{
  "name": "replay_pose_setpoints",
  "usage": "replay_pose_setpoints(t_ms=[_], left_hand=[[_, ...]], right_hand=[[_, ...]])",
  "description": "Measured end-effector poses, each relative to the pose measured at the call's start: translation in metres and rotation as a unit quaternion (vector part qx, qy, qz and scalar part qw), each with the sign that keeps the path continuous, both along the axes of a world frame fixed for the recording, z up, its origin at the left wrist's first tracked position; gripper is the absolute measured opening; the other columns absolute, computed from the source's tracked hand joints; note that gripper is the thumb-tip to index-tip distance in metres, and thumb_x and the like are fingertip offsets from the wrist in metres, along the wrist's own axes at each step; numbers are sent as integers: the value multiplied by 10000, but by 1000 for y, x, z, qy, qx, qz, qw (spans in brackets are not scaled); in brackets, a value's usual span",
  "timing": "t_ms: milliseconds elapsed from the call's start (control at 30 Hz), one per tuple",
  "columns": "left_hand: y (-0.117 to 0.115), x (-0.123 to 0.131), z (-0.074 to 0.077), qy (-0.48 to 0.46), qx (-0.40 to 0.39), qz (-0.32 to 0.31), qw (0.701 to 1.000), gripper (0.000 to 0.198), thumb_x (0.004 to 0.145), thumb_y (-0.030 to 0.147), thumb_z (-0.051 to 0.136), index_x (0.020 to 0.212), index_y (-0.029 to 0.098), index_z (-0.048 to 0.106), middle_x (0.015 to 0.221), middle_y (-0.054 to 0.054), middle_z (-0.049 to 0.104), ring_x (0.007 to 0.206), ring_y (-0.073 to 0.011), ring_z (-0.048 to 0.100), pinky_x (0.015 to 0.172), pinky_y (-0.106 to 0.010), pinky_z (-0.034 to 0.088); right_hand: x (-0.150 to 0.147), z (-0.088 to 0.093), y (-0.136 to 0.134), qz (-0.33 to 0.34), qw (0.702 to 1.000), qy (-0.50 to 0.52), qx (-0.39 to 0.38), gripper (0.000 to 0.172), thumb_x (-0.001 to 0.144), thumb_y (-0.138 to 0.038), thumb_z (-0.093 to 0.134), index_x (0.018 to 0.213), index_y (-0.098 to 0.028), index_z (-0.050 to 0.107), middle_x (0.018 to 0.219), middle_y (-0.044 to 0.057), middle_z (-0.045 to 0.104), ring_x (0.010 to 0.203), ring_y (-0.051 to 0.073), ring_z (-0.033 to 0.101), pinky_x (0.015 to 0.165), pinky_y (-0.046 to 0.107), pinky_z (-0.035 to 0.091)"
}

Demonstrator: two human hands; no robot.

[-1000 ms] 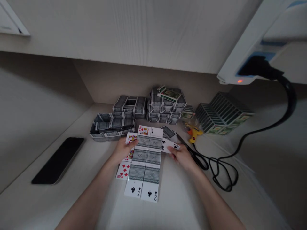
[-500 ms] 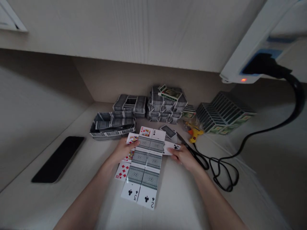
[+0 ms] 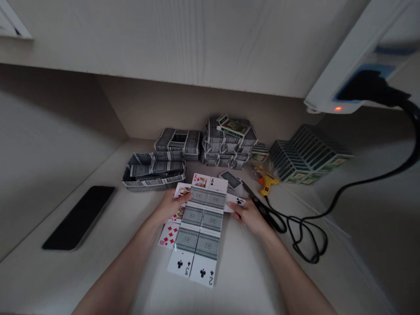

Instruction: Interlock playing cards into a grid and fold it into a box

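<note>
A panel of joined playing cards (image 3: 193,215) lies in front of me, its grey patterned backs up along the middle. A king of diamonds (image 3: 200,180) and an ace of clubs (image 3: 218,184) show at its far end, a three of clubs (image 3: 180,264) and a two of clubs (image 3: 203,272) at its near end. My left hand (image 3: 168,206) is closed on the left edge, thumb on top, beside red face cards and a ten of diamonds (image 3: 169,235). At the right edge my right hand (image 3: 248,214) pinches a four of clubs (image 3: 239,200), whose inner end meets the panel.
Behind stand card-built boxes (image 3: 226,142) and an open card tray (image 3: 154,179). Rightward lie loose cards (image 3: 231,179), black scissors (image 3: 269,214), a yellow glue gun (image 3: 267,183) with its cord, and stacked card boxes (image 3: 305,153). A phone (image 3: 78,218) lies left. A power strip (image 3: 344,65) hangs above.
The four of clubs has slid slightly left against the panel's edge, so less of it shows. Both hands keep their hold; the view has shifted a little.
</note>
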State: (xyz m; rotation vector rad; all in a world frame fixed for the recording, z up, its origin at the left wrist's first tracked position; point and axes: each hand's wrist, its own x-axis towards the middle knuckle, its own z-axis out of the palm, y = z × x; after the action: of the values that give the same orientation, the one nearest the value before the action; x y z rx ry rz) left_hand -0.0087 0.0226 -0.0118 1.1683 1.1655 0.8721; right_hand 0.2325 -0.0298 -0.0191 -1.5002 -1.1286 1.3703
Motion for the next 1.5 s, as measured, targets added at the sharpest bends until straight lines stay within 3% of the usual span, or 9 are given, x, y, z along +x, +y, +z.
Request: replay_pose_setpoints(t_ms=[200, 400, 633, 733, 833, 967, 1167, 1500], left_hand=[[0, 1, -3, 8, 10, 5, 1000, 336, 571, 404, 715, 777, 140, 686, 828, -77, 709, 747, -241, 634, 670, -326, 484], [0, 0, 3, 12, 6, -7, 1000, 353, 562, 408, 721, 776, 128, 692, 824, -74, 712, 742, -235, 635, 683, -317, 477], [0, 0, 3, 1, -5, -15, 1000, 388, 575, 410, 719, 844, 132, 686, 834, -84, 714, 821, -270, 637, 729, -351, 483], [1, -3, 4, -19, -17, -14, 1000, 420, 566, 409, 733, 865, 119, 680, 856, -102, 712, 831, -282, 639, 752, -377, 482], [2, -6, 4, -38, -24, -6, 999, 420, 572, 400, 738, 874, 115, 673, 889, -111, 708, 807, -271, 645, 754, -380, 484], [2, -6, 5, -50, -29, 13, 998, 422, 554, 405, 749, 852, 114, 677, 831, -103, 715, 773, -267, 651, 751, -381, 484], [0, -1, 5, -29, -22, 43, 998, 433, 503, 407, 770, 817, 119, 692, 808, -86, 719, 778, -263, 651, 767, -367, 474], [-1, 3, 3, -25, -17, 30, 999, 437, 498, 413, 765, 812, 119, 693, 803, -102, 717, 792, -278, 646, 757, -388, 477]], right_hand=[[-3, -1, -1, 22, 1000, 0, 13, 297, 697, -441, 610, 587, -176, 535, 397, -42, 465, 327, 75, 359, 327, 204, 232], [-10, 4, -2, 52, 997, 31, 42, 367, 718, -463, 581, 494, -180, 509, 401, -16, 497, 303, 71, 344, 324, 219, 236], [-13, 9, -2, 48, 998, 46, 12, 409, 691, -516, 589, 495, -157, 559, 428, 16, 570, 299, 84, 421, 321, 214, 305], [-8, 11, -1, 46, 998, 44, -2, 398, 671, -515, 625, 565, -131, 622, 508, 46, 635, 374, 118, 533, 347, 213, 382], [-2, 13, 1, 5, 997, 80, 1, 333, 603, -425, 725, 756, -133, 676, 683, 53, 699, 544, 153, 631, 460, 237, 493], [3, 8, 4, -37, 989, 145, -14, 360, 544, -352, 784, 819, -137, 700, 801, 65, 717, 644, 172, 663, 622, 294, 552], [5, -2, 6, -48, 987, 153, -30, 359, 523, -336, 798, 801, -122, 720, 788, 87, 723, 647, 202, 675, 620, 312, 564], [7, -3, 6, -30, 989, 141, -35, 343, 540, -341, 790, 791, -118, 724, 780, 103, 724, 649, 219, 680, 600, 318, 567]])
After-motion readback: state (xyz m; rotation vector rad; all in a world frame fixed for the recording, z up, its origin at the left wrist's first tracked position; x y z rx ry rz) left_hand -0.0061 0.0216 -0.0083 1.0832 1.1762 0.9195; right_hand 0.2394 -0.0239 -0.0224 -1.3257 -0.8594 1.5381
